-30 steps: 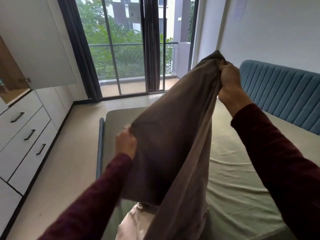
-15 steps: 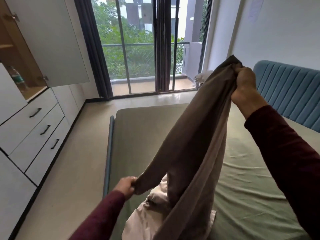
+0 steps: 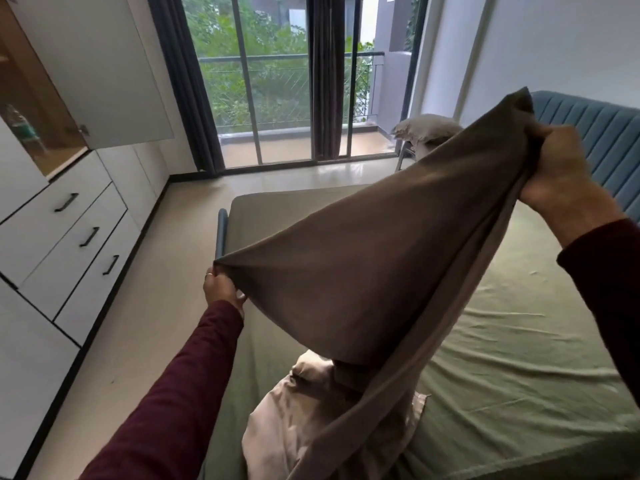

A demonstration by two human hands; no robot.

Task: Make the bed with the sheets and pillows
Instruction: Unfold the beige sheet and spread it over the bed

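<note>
Presently, surroundings first: white drawers with black bar handles line the room at 9 o'clock, an open cabinet door hangs above them, and dark curtains flank the glass balcony door at 12 o'clock. A cased pillow sits on a chair beyond the bed's far corner at 1 o'clock, partly hidden by the cloth I hold up. That cloth also blocks my view of the mattress centre.

The brown pillowcase is soft, matte, and stretched into a taut triangular span. My left hand pinches its lower corner at 9 o'clock; my right hand grips its bunched upper edge at 2 o'clock. The hands are well apart, both clamped on the fabric. The case's lower end drapes over a pale, creased pillow lying on the bed at 6 o'clock. The green fitted sheet covers the mattress with light wrinkles. The blue headboard shows vertical padded ribs.

Compared with half a second ago, the left hand has risen and pulled outward, so the case is drawn wider, and the pillow on the chair shows more fully.
</note>
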